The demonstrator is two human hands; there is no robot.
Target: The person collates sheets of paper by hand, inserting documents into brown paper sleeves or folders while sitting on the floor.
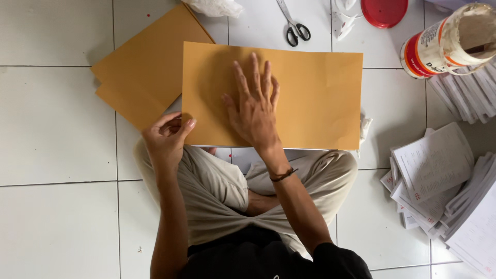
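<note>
Pressing flat, fingers spread, the right hand (pixel 254 106) rests on a brown rectangular paper sheet (pixel 310 98); the left hand (pixel 166 135), curled, seemingly pinches its near-left corner.

Person seated cross-legged, knees spread left and right, both forearms reaching far from body. Right hand (pixel 254 106) flat, palm down, fingers (pixel 255 70) spread and pointing far; dark band on right wrist. Right forearm angled from near right toward centre. Left hand (pixel 168 137) left of right hand and nearer, fingers curled inward, thumb tip meeting them in loose pinch. Left forearm nearly straight, bare. Dark short sleeve on right upper arm.
</note>
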